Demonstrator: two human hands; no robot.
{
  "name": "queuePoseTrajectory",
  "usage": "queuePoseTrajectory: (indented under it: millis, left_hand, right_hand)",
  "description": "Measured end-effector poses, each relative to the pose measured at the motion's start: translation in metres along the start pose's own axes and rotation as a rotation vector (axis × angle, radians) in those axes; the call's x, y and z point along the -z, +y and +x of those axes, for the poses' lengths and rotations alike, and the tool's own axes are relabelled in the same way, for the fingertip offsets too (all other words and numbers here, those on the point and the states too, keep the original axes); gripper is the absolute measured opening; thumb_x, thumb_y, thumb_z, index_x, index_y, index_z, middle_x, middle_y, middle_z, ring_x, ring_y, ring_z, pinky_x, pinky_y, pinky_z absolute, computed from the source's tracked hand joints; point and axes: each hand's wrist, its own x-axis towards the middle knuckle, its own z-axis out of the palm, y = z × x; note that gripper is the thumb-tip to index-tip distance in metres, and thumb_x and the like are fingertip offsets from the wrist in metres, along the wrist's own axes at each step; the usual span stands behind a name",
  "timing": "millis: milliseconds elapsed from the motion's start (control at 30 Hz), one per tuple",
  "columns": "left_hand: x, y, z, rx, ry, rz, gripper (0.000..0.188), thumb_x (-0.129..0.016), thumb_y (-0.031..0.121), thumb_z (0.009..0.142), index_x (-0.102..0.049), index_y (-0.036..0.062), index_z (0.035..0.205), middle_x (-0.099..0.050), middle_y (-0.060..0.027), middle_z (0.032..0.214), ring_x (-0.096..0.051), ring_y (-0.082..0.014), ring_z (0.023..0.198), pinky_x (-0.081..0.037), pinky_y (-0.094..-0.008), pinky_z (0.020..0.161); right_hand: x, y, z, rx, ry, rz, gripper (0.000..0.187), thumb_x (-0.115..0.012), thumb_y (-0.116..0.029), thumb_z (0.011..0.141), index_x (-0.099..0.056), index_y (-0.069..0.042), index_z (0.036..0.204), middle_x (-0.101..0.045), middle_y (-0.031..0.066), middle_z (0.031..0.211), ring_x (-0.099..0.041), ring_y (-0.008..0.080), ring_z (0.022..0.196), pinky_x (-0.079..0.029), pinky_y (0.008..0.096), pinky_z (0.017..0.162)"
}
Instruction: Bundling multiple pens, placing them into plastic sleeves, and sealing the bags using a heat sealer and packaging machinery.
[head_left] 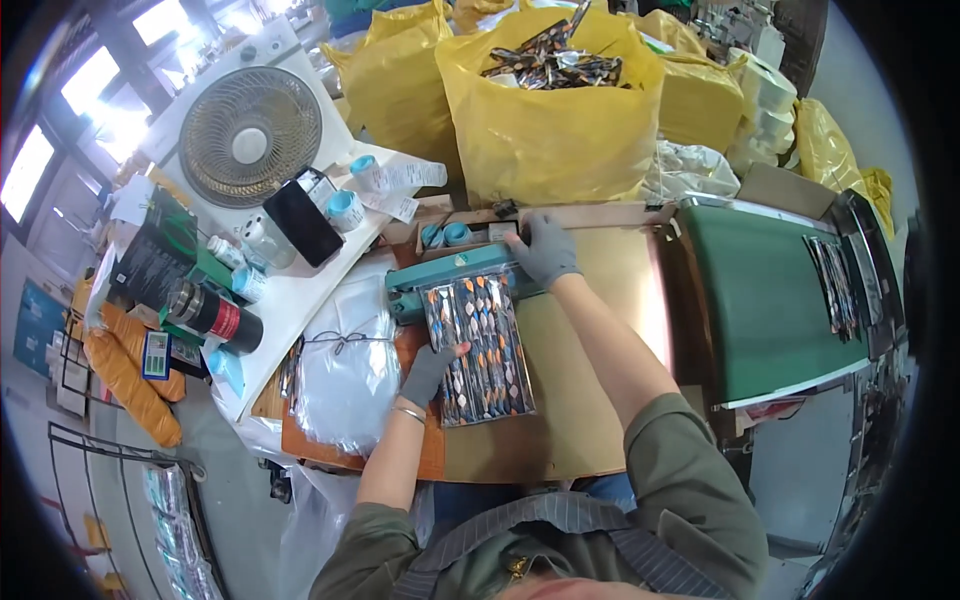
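Presently: left hand (428,374) at the patterned pack (485,360), right hand (547,250) at the teal device (455,264)

From my distant seat I start at the left, where a white side table (300,300) slants past the brown work table (585,370). Near its left edge lies a dark flask (215,315) with a red label; at its far end stands a fan (250,140), and a phone (303,222) is propped nearer its right edge.

Along the left edge of the work table I see a bundle of clear bags (345,390) under a dark cord (345,340). Next comes the left hand in its grey glove, one digit laid over the pack's left edge; I cannot tell whether the others grasp it. The pack lies left of the table's middle, between the front edge and the teal device, its upper end against that device.

The right hand, gloved alike, has its fingers bent over the device's right end near the table's back edge; whether they clench or merely rest, I cannot tell. Beyond that edge bulges a yellow bag (550,150) of patterned wrappers. Last, I find a green belt (760,290) with slim strips (832,288) by its right edge.
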Motion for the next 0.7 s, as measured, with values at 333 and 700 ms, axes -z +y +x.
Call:
queuePoseTrajectory:
  millis: [333, 700]
  left_hand:
    - [0.150, 0.017, -0.155, -0.350, 0.374, 1.375, 0.030, -0.073, 0.033, 0.069, -0.060, 0.0069, 0.069, -0.059, -0.0103, 0.060, -0.059, -0.0273, 0.060, -0.046, -0.0367, 0.059]
    - [0.195, 0.060, -0.139, -0.400, 0.480, 0.120, 0.025, -0.055, 0.027, 0.087, -0.059, 0.0052, 0.077, -0.058, -0.0020, 0.062, -0.050, -0.0127, 0.052, -0.042, -0.0293, 0.052]
  right_hand:
    - [0.069, 0.066, -0.299, 0.200, -0.106, 0.062, 0.065, -0.055, -0.047, 0.082, -0.044, -0.001, 0.127, -0.043, 0.0237, 0.130, -0.038, 0.0395, 0.123, -0.025, 0.0479, 0.105]
    - [0.084, 0.072, -0.298, 0.117, -0.076, 0.162, 0.048, -0.058, -0.041, 0.079, -0.056, -0.005, 0.111, -0.051, 0.0211, 0.119, -0.047, 0.0388, 0.110, -0.037, 0.0440, 0.097]
